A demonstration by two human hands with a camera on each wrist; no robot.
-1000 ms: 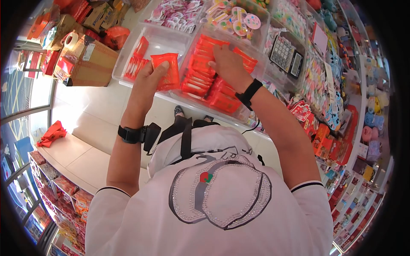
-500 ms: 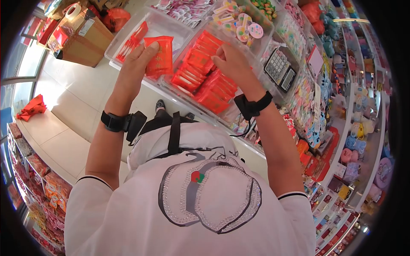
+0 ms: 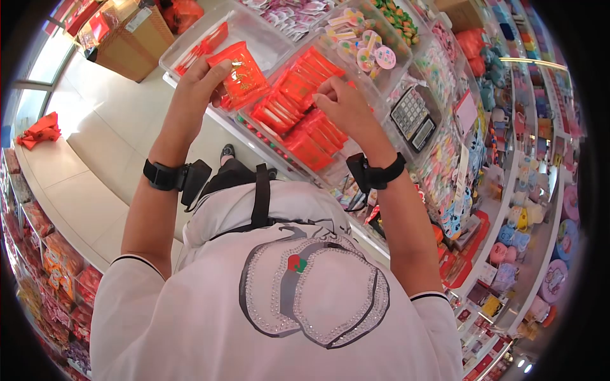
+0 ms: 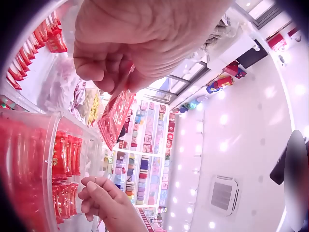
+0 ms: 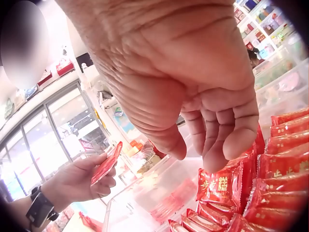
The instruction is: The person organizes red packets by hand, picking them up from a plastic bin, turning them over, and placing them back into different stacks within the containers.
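Observation:
My left hand [image 3: 196, 95] pinches a flat red packet [image 3: 243, 76] with gold lettering, thumb on top and fingers beneath. The same packet [image 4: 117, 121] hangs edge-on below the fingers in the left wrist view. Close over a clear plastic bin filled with rows of similar red packets [image 3: 314, 136] is my right hand [image 3: 352, 111]. Its fingers [image 5: 212, 154] are loosely bent with nothing between them, and the fingertips overlap a packet [image 5: 219, 186] in the right wrist view. At the left, another clear bin [image 3: 270, 38] holds a short row of red packets [image 3: 202, 47].
Bins of candy-like items [image 3: 368, 47] stand behind the red packets. A calculator [image 3: 414, 119] lies to the right, beside a pink card [image 3: 466, 112]. A cardboard box [image 3: 136, 44] sits on the floor at far left; stocked shelves [image 3: 527, 209] line the right.
The packet in my left hand has tilted and come nearer the packet bin. My right hand has moved from the packets at the bin's back to above its right part. The head view has shifted.

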